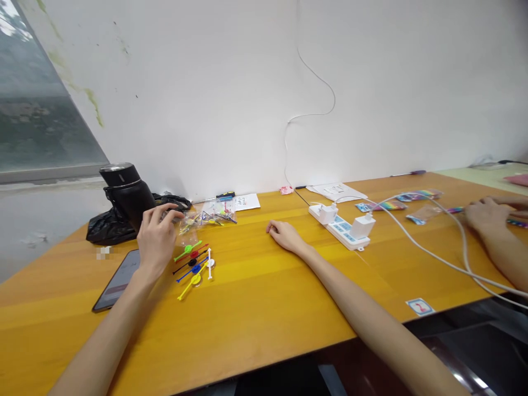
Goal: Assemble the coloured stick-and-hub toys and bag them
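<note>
My left hand (158, 239) is raised over the table at the left, its fingers bent and apart, with no object visible in them. Just beyond its fingertips lies a clear plastic bag (214, 215) with several coloured arrow pieces inside. Right of the hand, a green arrow spinner (188, 249), a red one (193, 254), a black one (192, 262), a blue one (196, 269) and a yellow one (195, 280) lie slanted in a row. Beside them is a white arrow spinner (210, 263). My right hand (284, 235) rests on the tabletop, loosely open, holding nothing visible.
A black bottle (130, 195) stands by a black plastic bag (103, 226); a phone (119, 283) lies under my left forearm. A power strip (342, 228) with white chargers and cables (429, 250) is right of my right hand. Another person's hands (489, 214) work at far right.
</note>
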Demonstrator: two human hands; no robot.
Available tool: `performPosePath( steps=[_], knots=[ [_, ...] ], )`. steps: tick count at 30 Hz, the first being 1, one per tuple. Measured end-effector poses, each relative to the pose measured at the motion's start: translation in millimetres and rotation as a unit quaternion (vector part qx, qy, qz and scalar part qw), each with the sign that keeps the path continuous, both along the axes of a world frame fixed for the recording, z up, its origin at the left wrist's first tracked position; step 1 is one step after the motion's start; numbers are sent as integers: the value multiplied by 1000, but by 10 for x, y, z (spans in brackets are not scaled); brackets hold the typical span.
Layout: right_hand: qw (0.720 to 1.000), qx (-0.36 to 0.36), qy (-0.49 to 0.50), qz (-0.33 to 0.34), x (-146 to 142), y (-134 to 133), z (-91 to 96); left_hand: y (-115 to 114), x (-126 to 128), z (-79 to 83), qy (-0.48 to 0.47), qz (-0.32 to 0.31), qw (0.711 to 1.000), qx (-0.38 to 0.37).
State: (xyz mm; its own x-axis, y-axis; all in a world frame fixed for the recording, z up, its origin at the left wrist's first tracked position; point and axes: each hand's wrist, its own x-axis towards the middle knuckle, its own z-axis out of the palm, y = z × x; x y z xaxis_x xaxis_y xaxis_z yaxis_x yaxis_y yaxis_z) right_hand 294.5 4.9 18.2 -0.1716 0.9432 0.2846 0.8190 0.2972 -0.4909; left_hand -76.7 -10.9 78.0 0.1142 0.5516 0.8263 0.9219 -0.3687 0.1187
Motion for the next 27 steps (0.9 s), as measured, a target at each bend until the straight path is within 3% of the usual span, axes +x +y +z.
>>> performPosePath(
  steps=[5, 10, 14, 16, 18, 21, 27],
  knots=[
    [1000, 6, 6, 2, -3, 2, -18, -34, 6, 71, -62, -11, 995, 81],
    [1000, 20, 18, 1, -21, -33, 44, -145, 205, 133, -154, -78, 973, 153],
    [991, 88, 102, 13, -154, -185, 323, -242, 515, 19, -272, -181, 944, 54],
    [971, 121, 196, 61, -267, -284, 464, -280, 656, -79, -293, -222, 930, -7],
    [949, 109, 275, 109, -383, -359, 534, -309, 752, -167, -311, -244, 918, -41],
    [936, 46, 325, 126, -513, -395, 481, -332, 806, -241, -340, -244, 905, -72],
    [920, -31, 383, 83, -606, -350, 317, -297, 778, -271, -357, -217, 905, -85]
  ],
)
